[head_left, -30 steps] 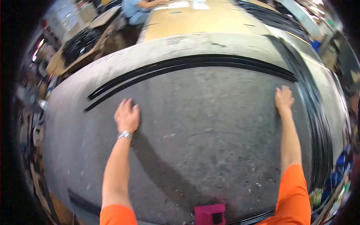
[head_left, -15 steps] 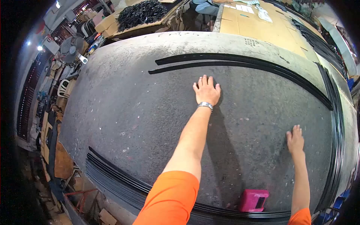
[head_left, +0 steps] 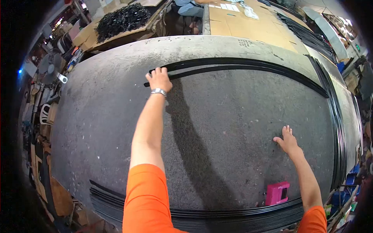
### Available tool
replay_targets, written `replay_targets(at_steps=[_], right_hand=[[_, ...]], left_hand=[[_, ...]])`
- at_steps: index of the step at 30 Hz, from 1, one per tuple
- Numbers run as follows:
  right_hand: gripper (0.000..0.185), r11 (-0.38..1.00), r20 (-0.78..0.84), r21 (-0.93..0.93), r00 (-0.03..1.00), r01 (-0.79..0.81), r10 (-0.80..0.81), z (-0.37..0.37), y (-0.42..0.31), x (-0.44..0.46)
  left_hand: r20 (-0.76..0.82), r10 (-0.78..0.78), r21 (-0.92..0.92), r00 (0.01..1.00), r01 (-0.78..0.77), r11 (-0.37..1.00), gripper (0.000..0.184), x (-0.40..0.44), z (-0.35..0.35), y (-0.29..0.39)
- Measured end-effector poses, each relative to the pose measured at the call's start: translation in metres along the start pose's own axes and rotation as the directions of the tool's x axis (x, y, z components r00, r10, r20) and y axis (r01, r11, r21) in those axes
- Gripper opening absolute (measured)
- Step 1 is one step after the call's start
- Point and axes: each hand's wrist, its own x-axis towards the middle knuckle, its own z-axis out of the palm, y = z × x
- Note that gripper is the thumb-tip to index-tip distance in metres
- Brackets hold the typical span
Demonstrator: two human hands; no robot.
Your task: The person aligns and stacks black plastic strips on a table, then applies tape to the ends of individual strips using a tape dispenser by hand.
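Note:
Two long black strips (head_left: 233, 61) lie in a shallow curve across the far part of the dark work table (head_left: 217, 116). My left hand (head_left: 159, 80), a metal band at its wrist, rests over their left ends. Its fingers are spread across the strips; the undersides of the fingers are hidden. Farther right and nearer to me, my right hand (head_left: 288, 142) is held over the tabletop with thumb and fingers apart, holding nothing. Between my forearms and close to the near edge sits a pink box-like object (head_left: 274, 194) with a dark window.
Black strips (head_left: 241, 219) are bundled along the near edge, and another bundle (head_left: 337, 128) lines the right side. Beyond the table are a heap of black pieces (head_left: 122, 21), a cardboard-covered table (head_left: 233, 27) and a seated person (head_left: 190, 7). A fan (head_left: 50, 68) stands left.
My left hand has moved left and away from me, from bare tabletop onto the strips' left ends. My right hand's thumb is spread wider. The view has shifted and turned.

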Motion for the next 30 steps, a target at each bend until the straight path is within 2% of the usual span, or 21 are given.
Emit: replay_targets(at_steps=[5, 6, 11, 15, 20, 23, 24, 25, 27, 28, 30], right_hand=[[0.097, 1.000, 0.028, -0.017, 0.999, -0.018, 0.019, -0.007, -0.004, 0.000], [0.097, 1.000, 0.031, -0.019, 0.999, -0.022, 0.022, -0.009, -0.004, 0.001], [0.096, 0.999, 0.045, -0.037, 0.998, -0.031, 0.033, -0.010, -0.007, 0.001], [0.096, 0.999, 0.019, -0.029, 1.000, -0.015, 0.016, -0.003, 0.002, 0.000], [0.096, 0.999, 0.047, -0.017, 0.998, -0.046, 0.047, -0.009, -0.008, -0.003], [0.094, 0.997, 0.026, 0.007, 0.997, -0.075, 0.075, -0.011, -0.012, -0.006], [0.093, 0.997, 0.021, 0.007, 0.997, -0.074, 0.073, -0.012, -0.013, -0.006], [0.093, 0.997, 0.018, 0.003, 0.997, -0.075, 0.075, -0.015, -0.015, -0.005], [0.093, 0.997, 0.005, 0.009, 0.997, -0.080, 0.080, -0.019, -0.017, -0.007], [0.087, 0.996, -0.006, 0.011, 0.996, -0.090, 0.090, -0.021, -0.019, -0.009], [0.074, 0.995, -0.024, 0.011, 0.994, -0.103, 0.104, -0.025, -0.028, -0.014]], left_hand=[[0.293, 0.019, -0.012, 0.956, -0.016, 1.000, 0.031, 0.040, 0.020, -0.017], [0.230, 0.034, -0.024, 0.973, -0.029, 0.999, 0.031, 0.044, 0.025, -0.018], [0.178, 0.057, -0.047, 0.982, -0.050, 0.998, 0.027, 0.055, 0.028, -0.023], [0.119, 0.074, -0.155, 0.990, -0.055, 0.986, 0.021, 0.044, 0.021, -0.023], [-0.211, 0.120, -0.104, 0.970, -0.145, 0.984, 0.031, 0.001, 0.014, -0.023], [-0.141, 0.149, -0.175, 0.979, -0.172, 0.969, 0.035, -0.044, 0.019, -0.038], [0.025, 0.086, -0.177, 0.996, -0.080, 0.981, 0.039, -0.061, 0.020, -0.043], [0.028, 0.051, -0.193, 0.998, -0.044, 0.980, 0.047, -0.080, 0.021, -0.046], [0.168, 0.070, -0.165, 0.983, -0.042, 0.985, 0.060, -0.121, -0.014, -0.046], [0.181, 0.080, -0.181, 0.980, -0.046, 0.982, 0.063, -0.146, -0.021, -0.046], [0.304, 0.076, -0.223, 0.950, -0.006, 0.975, 0.070, -0.190, -0.055, -0.043]])
